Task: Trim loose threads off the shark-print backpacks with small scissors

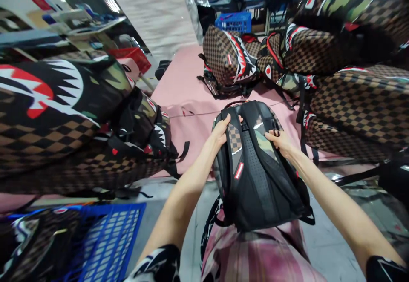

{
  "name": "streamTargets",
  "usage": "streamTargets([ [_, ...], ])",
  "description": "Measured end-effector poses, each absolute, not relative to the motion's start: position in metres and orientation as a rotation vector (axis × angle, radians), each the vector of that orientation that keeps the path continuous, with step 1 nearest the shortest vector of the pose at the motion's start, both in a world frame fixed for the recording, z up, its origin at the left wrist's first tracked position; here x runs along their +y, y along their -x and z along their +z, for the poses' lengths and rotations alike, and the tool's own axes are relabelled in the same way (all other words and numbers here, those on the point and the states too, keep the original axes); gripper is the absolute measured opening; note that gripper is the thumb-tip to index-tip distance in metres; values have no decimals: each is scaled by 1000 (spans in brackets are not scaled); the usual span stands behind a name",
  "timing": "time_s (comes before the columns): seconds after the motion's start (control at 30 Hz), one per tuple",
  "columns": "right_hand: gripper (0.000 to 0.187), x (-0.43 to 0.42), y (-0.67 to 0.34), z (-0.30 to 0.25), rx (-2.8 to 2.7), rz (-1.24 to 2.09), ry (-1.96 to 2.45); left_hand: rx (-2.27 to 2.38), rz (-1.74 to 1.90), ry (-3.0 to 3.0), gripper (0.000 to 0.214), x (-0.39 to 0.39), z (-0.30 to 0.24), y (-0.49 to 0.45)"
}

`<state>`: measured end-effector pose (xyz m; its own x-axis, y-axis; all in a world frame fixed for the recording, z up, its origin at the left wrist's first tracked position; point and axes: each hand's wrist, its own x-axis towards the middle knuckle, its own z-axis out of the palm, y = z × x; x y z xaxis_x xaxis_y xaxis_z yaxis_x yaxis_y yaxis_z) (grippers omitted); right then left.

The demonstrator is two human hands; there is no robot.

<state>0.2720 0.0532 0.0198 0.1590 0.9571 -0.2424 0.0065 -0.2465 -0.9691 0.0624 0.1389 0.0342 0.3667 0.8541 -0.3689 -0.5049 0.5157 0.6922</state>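
Observation:
A black backpack (255,175) with camouflage and brown checker panels lies back side up, half on my lap and half on the pink table (188,86). My left hand (222,130) is closed on its left shoulder strap near the top. My right hand (279,139) grips the right strap, fingers curled round it. A red label shows on the left strap.
Piles of brown checkered shark-mouth backpacks (351,94) fill the right and far side of the table. Another stack (64,116) stands at the left. A blue plastic crate (108,239) sits at lower left, another blue crate (234,21) far back.

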Motion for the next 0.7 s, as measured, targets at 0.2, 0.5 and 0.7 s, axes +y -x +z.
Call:
streamTargets([
  [0.2,41,68,-269,5,-854,1251,1545,837,949,-498,38,142,28,-69],
  [0.5,41,77,-274,-13,-892,1185,1550,931,804,-374,47,-13,3,-60],
  [0.7,41,74,-273,-14,-945,1155,1547,802,713,-162,61,-32,-2,-50],
])
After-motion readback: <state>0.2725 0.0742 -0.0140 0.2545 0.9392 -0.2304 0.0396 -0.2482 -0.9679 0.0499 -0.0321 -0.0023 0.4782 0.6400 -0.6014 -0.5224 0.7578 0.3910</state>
